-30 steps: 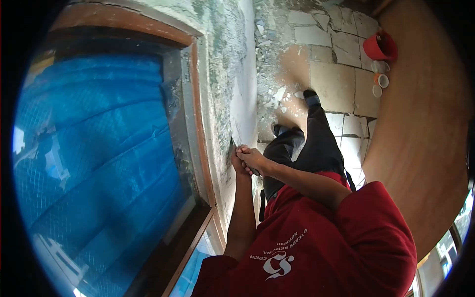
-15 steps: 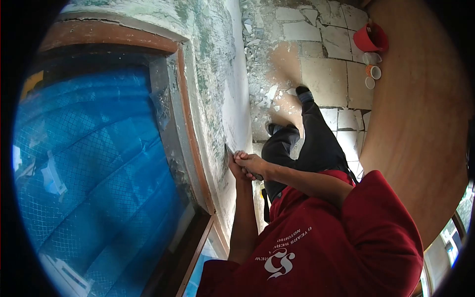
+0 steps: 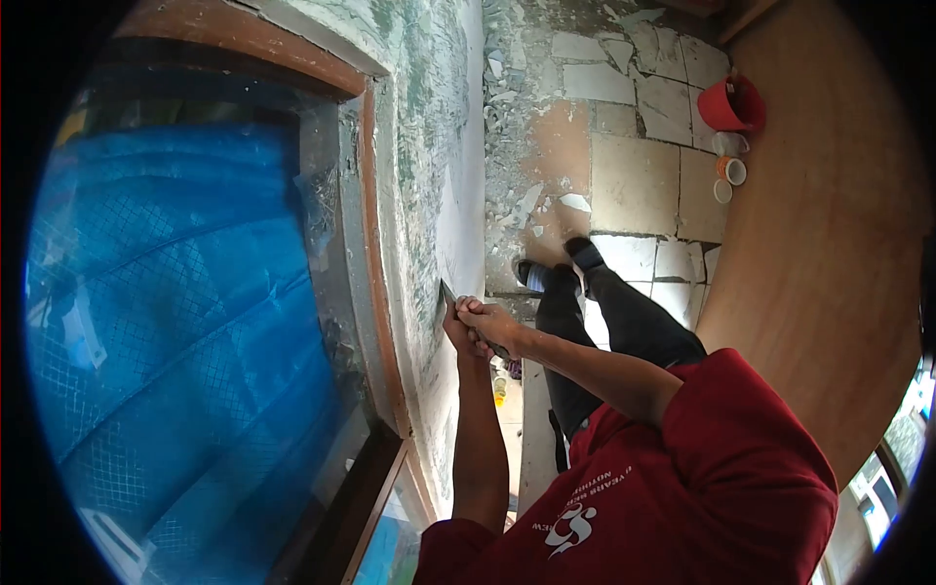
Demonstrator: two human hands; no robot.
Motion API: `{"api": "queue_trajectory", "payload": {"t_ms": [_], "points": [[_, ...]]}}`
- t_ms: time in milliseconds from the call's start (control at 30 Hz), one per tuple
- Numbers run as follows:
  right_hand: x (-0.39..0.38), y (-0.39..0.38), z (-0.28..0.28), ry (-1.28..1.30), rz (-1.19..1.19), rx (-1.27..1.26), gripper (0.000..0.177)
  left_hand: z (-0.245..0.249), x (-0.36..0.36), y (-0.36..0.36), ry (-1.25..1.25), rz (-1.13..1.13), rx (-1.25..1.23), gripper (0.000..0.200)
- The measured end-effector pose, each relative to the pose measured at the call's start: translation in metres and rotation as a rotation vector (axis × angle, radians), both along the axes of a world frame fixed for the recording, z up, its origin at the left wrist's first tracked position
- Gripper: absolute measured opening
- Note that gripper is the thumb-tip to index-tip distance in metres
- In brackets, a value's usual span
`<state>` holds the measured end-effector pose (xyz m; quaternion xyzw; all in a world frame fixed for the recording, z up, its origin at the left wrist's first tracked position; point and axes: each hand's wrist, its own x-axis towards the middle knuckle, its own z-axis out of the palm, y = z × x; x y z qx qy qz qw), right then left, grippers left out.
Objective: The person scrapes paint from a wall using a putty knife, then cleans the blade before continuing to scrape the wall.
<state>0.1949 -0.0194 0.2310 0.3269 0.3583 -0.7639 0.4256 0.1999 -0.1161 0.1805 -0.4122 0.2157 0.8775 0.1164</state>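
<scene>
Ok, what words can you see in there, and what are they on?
"5" or "S": the big white sign on the red shirt, seen upside down; I cannot tell which it is.
Small white letters beside that sign: too blurred to read.
Bucket, mugs, scraper: no words to be seen.

red shirt | 5 o'clock of view | white print, upside down: large "5" emblem | small lettering beside it too blurred to read
</scene>
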Motion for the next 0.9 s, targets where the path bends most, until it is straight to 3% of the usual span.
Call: {"api": "queue_trajectory", "payload": {"t_ms": [200, 233, 300, 433, 567, 667, 700, 800, 900], "points": [[0.005, 0.013, 0.021, 0.11, 0.043, -0.035, 0.031, 0.008, 0.016, 0.003, -0.032, 0.126, -0.021, 0.033], [0.002, 0.009, 0.005, 0.033, 0.05, -0.058, 0.031, -0.002, 0.014, 0.001, 0.021, 0.006, -0.124, 0.032], [0.004, 0.003, -0.011, 0.084, -0.011, -0.072, 0.03, -0.011, 0.007, 0.002, 0.084, -0.028, -0.1, 0.03], [0.009, 0.015, 0.005, 0.175, 0.049, -0.029, 0.029, 0.005, 0.017, 0.009, 0.186, 0.201, 0.242, 0.029], [0.007, 0.002, -0.011, 0.019, 0.01, -0.072, 0.027, 0.0, 0.013, 0.004, -0.011, 0.104, -0.019, 0.032], [0.001, 0.014, 0.022, 0.085, 0.101, 0.071, 0.031, -0.014, 0.023, -0.005, 0.145, 0.074, 0.079, 0.029], [0.005, 0.013, 0.018, 0.099, 0.117, -0.01, 0.029, 0.0, 0.023, -0.001, 0.121, 0.162, 0.177, 0.028], [0.004, 0.001, 0.002, 0.023, 0.035, -0.052, 0.028, -0.012, 0.018, -0.004, 0.13, 0.094, -0.112, 0.031], [0.013, 0.004, 0.003, 0.055, 0.038, -0.01, 0.032, -0.011, 0.022, -0.007, 0.058, 0.051, 0.055, 0.036]]}}
